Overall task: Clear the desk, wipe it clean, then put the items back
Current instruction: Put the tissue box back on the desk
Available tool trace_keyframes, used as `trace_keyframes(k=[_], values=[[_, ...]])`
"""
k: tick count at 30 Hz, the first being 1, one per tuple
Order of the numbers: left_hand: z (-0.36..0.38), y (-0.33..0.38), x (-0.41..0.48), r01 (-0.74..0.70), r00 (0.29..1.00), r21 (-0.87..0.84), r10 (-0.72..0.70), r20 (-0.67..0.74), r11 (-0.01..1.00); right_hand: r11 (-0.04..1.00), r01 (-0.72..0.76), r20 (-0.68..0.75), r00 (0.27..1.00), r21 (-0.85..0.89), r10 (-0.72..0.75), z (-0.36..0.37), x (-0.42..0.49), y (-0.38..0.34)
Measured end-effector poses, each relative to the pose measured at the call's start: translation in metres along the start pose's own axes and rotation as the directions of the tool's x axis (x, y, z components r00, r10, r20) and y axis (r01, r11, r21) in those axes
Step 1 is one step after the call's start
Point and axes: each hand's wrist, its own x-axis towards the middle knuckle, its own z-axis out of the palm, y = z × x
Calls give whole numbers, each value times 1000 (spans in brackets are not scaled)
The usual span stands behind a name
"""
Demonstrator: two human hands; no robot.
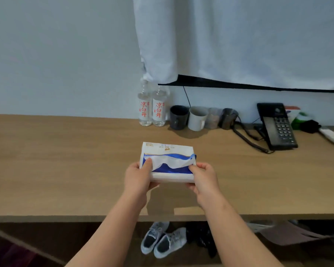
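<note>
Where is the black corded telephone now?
Head view: the black corded telephone sits back right on the wooden desk, between a dark tumbler and a white remote control.

Likely a hotel room, long brown wooden desk (pixel 66 160) against a pale wall, black corded telephone (pixel 278 128) far right, two clear plastic water bottles (pixel 158 110), row of four cups (pixel 198 118), grey sneakers (pixel 162 239) underneath

Blue-and-white tissue pack (pixel 167 162), brown desk (pixel 66 160)

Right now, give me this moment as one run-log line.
left hand: grips white-and-blue soft tissue pack | right hand: grips its other end | pack: over brown wooden desk
</note>
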Motion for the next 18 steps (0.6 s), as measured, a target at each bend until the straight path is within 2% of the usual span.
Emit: trace_keyframes(k=[10,14,18], values=[[200,-11,27,-50,996,88,43,83,995,997,15,-74,997,74,-10,-132,123,-76],[283,-39,22,-60,995,103,52,85,993,999,8,-92,996,40,-4,-203,166,-93],[368,-71,5,-16,999,83,12,44,996,1000,1,-42,999,-20,-2,-288,202,-116]])
